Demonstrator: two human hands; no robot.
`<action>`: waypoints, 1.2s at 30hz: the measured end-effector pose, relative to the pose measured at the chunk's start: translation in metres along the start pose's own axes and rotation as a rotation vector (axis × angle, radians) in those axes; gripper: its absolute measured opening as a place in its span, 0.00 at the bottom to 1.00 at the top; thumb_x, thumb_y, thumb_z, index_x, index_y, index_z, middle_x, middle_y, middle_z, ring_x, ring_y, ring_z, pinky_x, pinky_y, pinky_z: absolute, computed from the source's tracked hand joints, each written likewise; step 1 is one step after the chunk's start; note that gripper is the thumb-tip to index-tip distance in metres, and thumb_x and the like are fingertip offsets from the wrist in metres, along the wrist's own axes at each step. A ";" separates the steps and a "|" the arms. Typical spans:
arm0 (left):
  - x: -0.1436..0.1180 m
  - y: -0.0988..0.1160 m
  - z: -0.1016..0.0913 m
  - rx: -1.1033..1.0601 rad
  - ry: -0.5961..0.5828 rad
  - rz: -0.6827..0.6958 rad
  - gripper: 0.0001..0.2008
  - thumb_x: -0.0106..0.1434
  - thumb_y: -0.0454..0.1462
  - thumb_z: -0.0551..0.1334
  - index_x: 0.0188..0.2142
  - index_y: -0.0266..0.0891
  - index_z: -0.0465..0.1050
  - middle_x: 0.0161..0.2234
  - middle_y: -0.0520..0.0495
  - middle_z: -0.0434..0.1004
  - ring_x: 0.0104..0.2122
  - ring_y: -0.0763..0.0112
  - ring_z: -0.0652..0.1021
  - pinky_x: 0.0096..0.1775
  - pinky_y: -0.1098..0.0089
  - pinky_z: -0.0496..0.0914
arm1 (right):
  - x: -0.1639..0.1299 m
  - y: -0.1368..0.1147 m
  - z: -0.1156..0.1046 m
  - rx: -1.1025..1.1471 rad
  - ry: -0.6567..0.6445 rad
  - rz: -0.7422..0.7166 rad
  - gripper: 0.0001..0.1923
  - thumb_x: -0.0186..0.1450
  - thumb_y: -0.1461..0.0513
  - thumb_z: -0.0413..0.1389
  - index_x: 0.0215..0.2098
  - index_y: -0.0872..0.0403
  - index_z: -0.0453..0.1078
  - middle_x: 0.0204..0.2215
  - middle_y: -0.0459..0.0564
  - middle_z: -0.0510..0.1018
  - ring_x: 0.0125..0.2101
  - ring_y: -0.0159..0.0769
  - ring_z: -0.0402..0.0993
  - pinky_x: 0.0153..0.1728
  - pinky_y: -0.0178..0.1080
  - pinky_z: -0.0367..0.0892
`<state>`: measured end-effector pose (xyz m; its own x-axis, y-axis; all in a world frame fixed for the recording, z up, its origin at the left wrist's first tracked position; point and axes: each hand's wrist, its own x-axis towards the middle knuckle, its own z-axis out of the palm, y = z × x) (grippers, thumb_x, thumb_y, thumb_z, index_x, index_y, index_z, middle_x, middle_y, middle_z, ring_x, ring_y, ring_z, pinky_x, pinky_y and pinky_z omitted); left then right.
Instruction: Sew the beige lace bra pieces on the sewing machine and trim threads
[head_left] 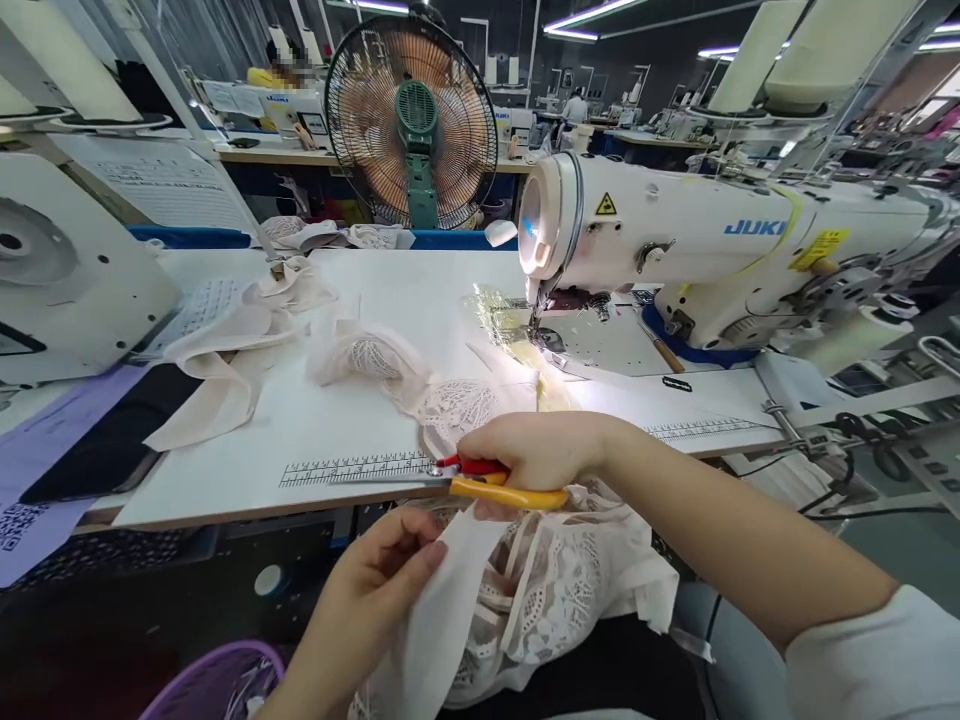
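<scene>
Lace garment (559, 595) lay bunched over the lap (637, 675)

Left hand (375, 575) pinched its smooth pale strip (450, 605) between thumb and curled fingers; right hand (544, 455), back upward, gripped yellow-and-red scissors (517, 496), blades pointing left. Pale pink and rumpled, the garment showed floral lace and narrow bands, its upper edge partly hidden by the scissors. Beyond, a matching lace piece (457, 405) rested on the tabletop (352, 420), near a JUKI sewing machine (697, 225); a fan (416, 110) stood behind.

Right fingers (478, 442) hold scissors (517, 496) while left fingers (420, 574) grip a pale fabric band (448, 606).
</scene>
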<state>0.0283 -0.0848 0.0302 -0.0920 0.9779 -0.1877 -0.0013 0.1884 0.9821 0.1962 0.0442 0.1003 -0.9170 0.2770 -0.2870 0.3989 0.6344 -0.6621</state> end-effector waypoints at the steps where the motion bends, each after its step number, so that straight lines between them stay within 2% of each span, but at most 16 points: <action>1: -0.001 0.001 -0.001 -0.042 0.009 -0.045 0.09 0.48 0.41 0.68 0.22 0.40 0.71 0.21 0.55 0.68 0.23 0.76 0.67 0.25 0.78 0.63 | 0.000 0.003 -0.001 0.035 -0.001 0.003 0.10 0.58 0.60 0.56 0.28 0.54 0.57 0.23 0.42 0.64 0.23 0.28 0.57 0.24 0.32 0.54; 6: 0.000 0.009 0.003 -0.155 -0.017 -0.172 0.12 0.45 0.41 0.70 0.20 0.39 0.69 0.22 0.54 0.69 0.24 0.75 0.67 0.26 0.76 0.61 | 0.000 0.009 -0.003 0.033 0.095 -0.063 0.11 0.58 0.59 0.55 0.27 0.54 0.57 0.26 0.43 0.65 0.25 0.29 0.56 0.25 0.33 0.53; 10: 0.003 0.016 0.006 -0.139 -0.063 -0.172 0.13 0.44 0.41 0.70 0.20 0.38 0.69 0.27 0.48 0.74 0.29 0.68 0.72 0.30 0.72 0.65 | -0.002 0.009 -0.003 0.039 0.117 -0.116 0.10 0.60 0.59 0.53 0.27 0.53 0.56 0.25 0.42 0.63 0.24 0.29 0.55 0.25 0.33 0.52; 17: -0.001 0.015 0.010 -0.130 0.054 -0.160 0.10 0.44 0.38 0.70 0.20 0.39 0.70 0.26 0.50 0.75 0.28 0.70 0.71 0.31 0.73 0.65 | -0.004 0.008 0.006 0.105 0.171 -0.146 0.10 0.60 0.61 0.53 0.27 0.53 0.54 0.25 0.41 0.63 0.25 0.28 0.57 0.26 0.33 0.54; 21: -0.004 0.013 0.014 -0.110 0.099 -0.130 0.10 0.44 0.39 0.70 0.21 0.39 0.70 0.23 0.52 0.71 0.26 0.71 0.70 0.30 0.73 0.65 | -0.004 0.006 0.008 0.082 0.163 -0.131 0.09 0.60 0.62 0.53 0.28 0.53 0.54 0.25 0.42 0.64 0.24 0.28 0.58 0.26 0.32 0.54; 28: -0.006 0.008 0.013 -0.098 0.162 -0.144 0.11 0.43 0.40 0.71 0.21 0.39 0.72 0.21 0.53 0.70 0.25 0.73 0.68 0.28 0.75 0.64 | -0.004 0.000 0.008 0.036 0.148 -0.141 0.08 0.58 0.64 0.52 0.27 0.53 0.54 0.26 0.43 0.66 0.25 0.29 0.60 0.25 0.32 0.54; 31: -0.005 0.003 0.008 -0.074 0.152 -0.151 0.12 0.42 0.41 0.72 0.22 0.38 0.73 0.22 0.51 0.72 0.26 0.71 0.70 0.29 0.74 0.66 | -0.002 -0.001 0.008 -0.002 0.147 -0.119 0.08 0.56 0.65 0.52 0.27 0.53 0.53 0.25 0.43 0.65 0.25 0.29 0.59 0.25 0.32 0.53; 33: -0.004 0.000 0.006 -0.056 0.134 -0.165 0.13 0.41 0.42 0.72 0.22 0.38 0.73 0.23 0.51 0.73 0.25 0.71 0.71 0.28 0.73 0.67 | 0.000 -0.002 0.010 -0.008 0.163 -0.101 0.08 0.56 0.66 0.51 0.26 0.53 0.53 0.25 0.43 0.66 0.24 0.30 0.59 0.25 0.32 0.53; 36: -0.004 -0.001 0.008 -0.070 0.173 -0.136 0.12 0.42 0.41 0.72 0.23 0.38 0.72 0.23 0.51 0.74 0.26 0.71 0.72 0.29 0.73 0.67 | 0.002 -0.004 0.014 0.006 0.209 -0.091 0.08 0.55 0.66 0.52 0.27 0.53 0.55 0.26 0.44 0.67 0.25 0.30 0.60 0.25 0.33 0.53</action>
<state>0.0364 -0.0882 0.0302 -0.2555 0.9129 -0.3184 -0.0938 0.3043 0.9479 0.1930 0.0324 0.0930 -0.9286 0.3630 -0.0766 0.3140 0.6593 -0.6831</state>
